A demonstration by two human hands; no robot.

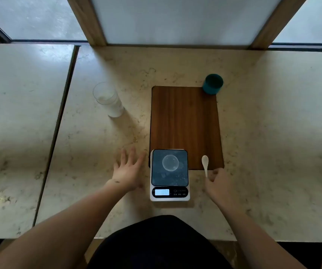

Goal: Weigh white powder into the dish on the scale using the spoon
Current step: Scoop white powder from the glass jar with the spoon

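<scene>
- The scale (170, 174) sits at the near middle of the counter (272, 123), its far part overlapping the near-left corner of a wooden board (185, 121); most of the board at the scale's 12 o'clock lies bare.
- A seam (59, 121) splits the counter at 9 o'clock; the near edge runs just in front of the person's dark-clothed torso.
- The left hand (128, 172) lies at the scale's 9 o'clock, fingers spread wide, holding nothing, close to the scale's side.
- The right hand (217, 184) is at 3 o'clock, fingers narrowed at the handle end of the white spoon (205, 164); whether they grip it I cannot tell.
- The spoon rests on the board's near edge, bowl pointing to 12.
- A clear round dish (170, 162) sits on the scale's dark platform, looking empty; the display (162, 192) is lit, digits unreadable.
- A clear glass (108, 100) with white powder stands at 10 o'clock, and a teal cup (213, 84) at 1 o'clock, on the board's far-right corner.
- Frosted panes in wooden frames back the counter.
</scene>
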